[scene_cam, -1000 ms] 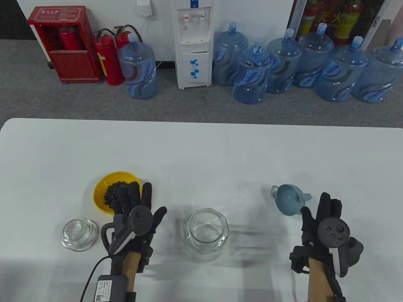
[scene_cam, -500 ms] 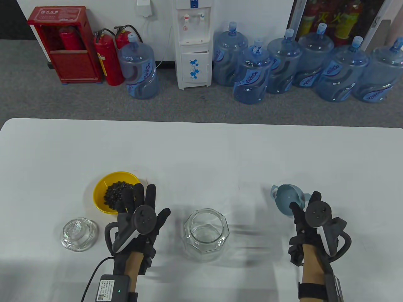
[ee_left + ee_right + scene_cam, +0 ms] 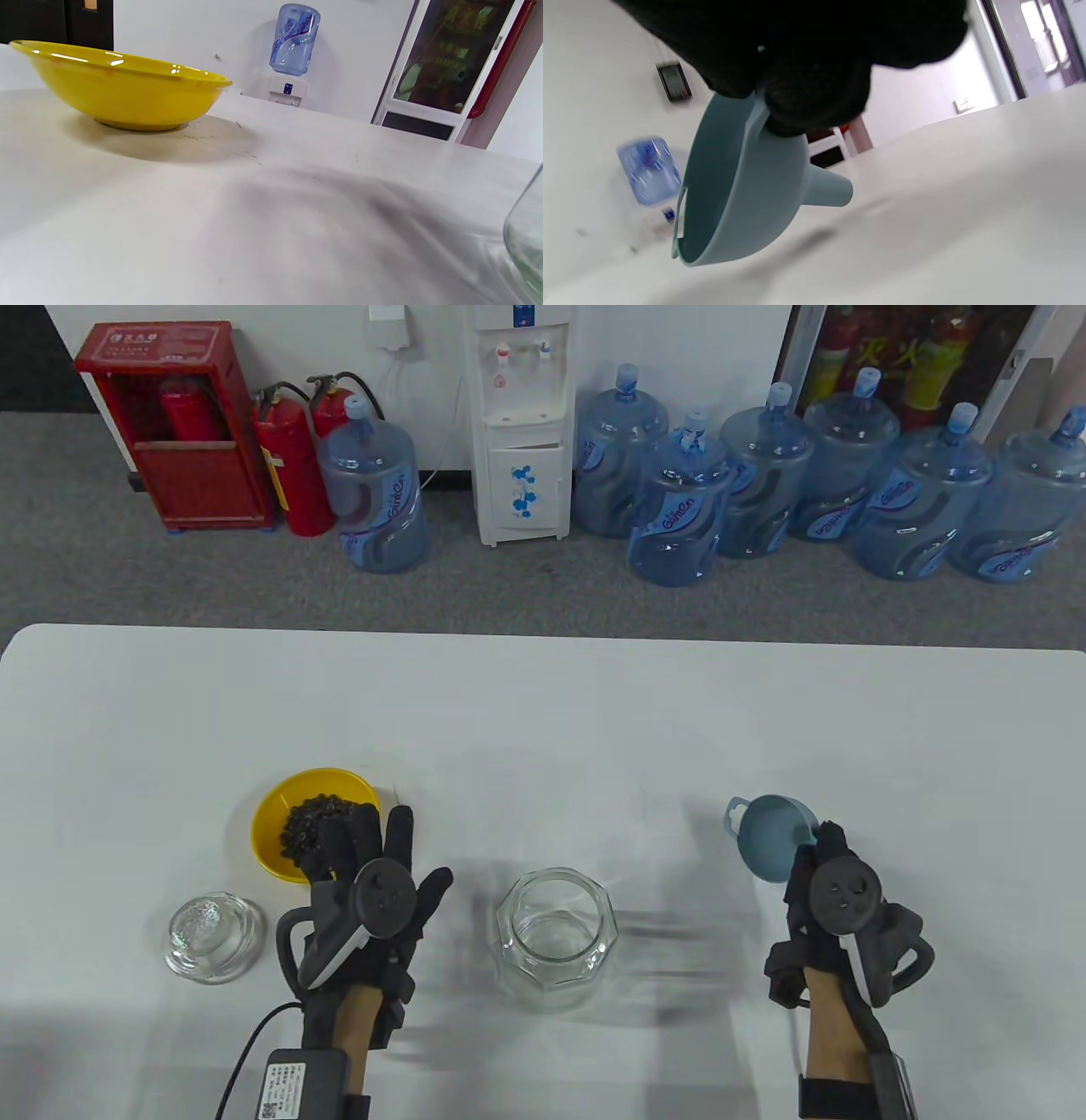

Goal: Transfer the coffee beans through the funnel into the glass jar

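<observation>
A yellow bowl (image 3: 271, 836) of dark coffee beans (image 3: 307, 821) sits at the left; it also shows in the left wrist view (image 3: 127, 91). My left hand (image 3: 365, 848) lies open with its fingers stretched over the bowl's near right edge, holding nothing. An open, empty glass jar (image 3: 556, 937) stands in the middle; its edge shows in the left wrist view (image 3: 528, 237). My right hand (image 3: 814, 848) pinches the rim of the blue funnel (image 3: 768, 836). In the right wrist view the funnel (image 3: 742, 199) hangs tilted from my fingers (image 3: 814, 97), just above the table, with its spout pointing sideways.
The jar's glass lid (image 3: 212, 937) lies on the table left of my left hand. The white table (image 3: 543, 712) stretches far beyond the objects. Water bottles, a dispenser and fire extinguishers stand on the floor beyond it.
My right hand moved forward and left onto the funnel and took hold of its rim; the funnel shifted slightly and tilted up. My left hand barely moved.
</observation>
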